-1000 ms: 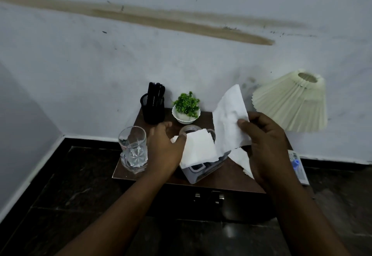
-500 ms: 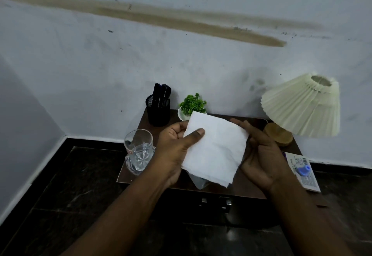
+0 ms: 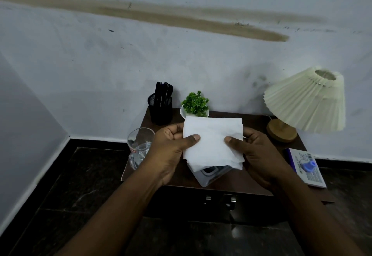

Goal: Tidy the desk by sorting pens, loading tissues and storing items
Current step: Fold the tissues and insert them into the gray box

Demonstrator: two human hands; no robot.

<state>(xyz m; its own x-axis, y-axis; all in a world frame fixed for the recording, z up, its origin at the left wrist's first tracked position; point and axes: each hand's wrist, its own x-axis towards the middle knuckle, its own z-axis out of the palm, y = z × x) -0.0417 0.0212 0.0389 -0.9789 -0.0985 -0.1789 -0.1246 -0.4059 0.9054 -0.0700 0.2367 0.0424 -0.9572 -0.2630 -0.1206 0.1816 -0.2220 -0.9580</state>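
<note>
A white folded tissue (image 3: 212,142) is held flat between both hands above the small brown desk (image 3: 253,183). My left hand (image 3: 169,151) pinches its left edge with the thumb on top. My right hand (image 3: 259,153) pinches the right edge the same way. Under the tissue a grey tissue holder (image 3: 209,176) shows only its front corner. At the back left stands a black mesh pen cup (image 3: 160,110) with several dark pens upright in it.
A clear glass (image 3: 140,147) stands at the desk's left edge beside my left hand. A small green plant in a white bowl (image 3: 194,104) is at the back. A pleated lamp (image 3: 306,102) occupies the right. A booklet with a blue object (image 3: 305,167) overhangs the right edge.
The tissue went from hanging in my right hand alone to being taken by both hands, squared up and folded smaller. It now sits lower, over the holder.
</note>
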